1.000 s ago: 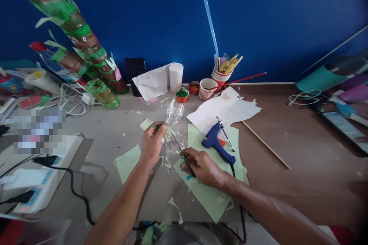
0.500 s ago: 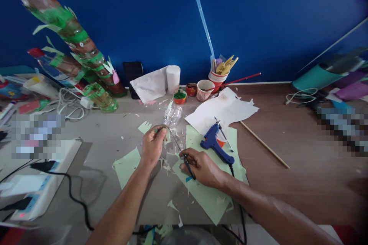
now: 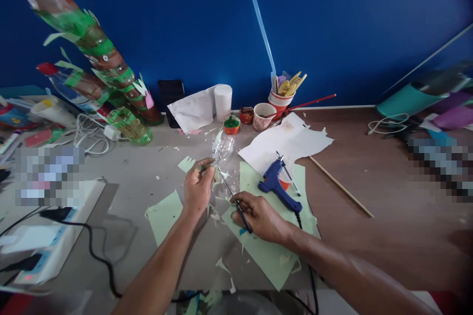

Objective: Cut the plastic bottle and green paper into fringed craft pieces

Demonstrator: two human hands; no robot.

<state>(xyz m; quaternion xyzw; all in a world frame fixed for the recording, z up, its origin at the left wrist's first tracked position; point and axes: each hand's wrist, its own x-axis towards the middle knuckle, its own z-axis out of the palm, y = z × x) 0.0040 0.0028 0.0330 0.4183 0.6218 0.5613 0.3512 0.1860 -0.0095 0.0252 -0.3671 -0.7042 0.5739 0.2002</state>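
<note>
My left hand [image 3: 197, 187] is closed in a pinch on a clear plastic piece [image 3: 222, 149], cut from a bottle, held just above the table. My right hand [image 3: 258, 215] grips black scissors [image 3: 232, 197], and their blades point up-left to the plastic right by my left fingers. Under both hands lie pale green paper sheets [image 3: 266, 251] and several small paper scraps.
A blue glue gun [image 3: 277, 188] lies just right of my right hand, its cord running toward me. White paper [image 3: 288, 142], a wooden stick [image 3: 342, 186], paint cups [image 3: 264, 114], a cup of tools [image 3: 283, 93] and a painted bottle trunk [image 3: 99, 59] stand around. Power strip [image 3: 44, 246] sits left.
Both hands stay almost where they were. My left hand has turned the plastic piece slightly, and the scissors remain against it.
</note>
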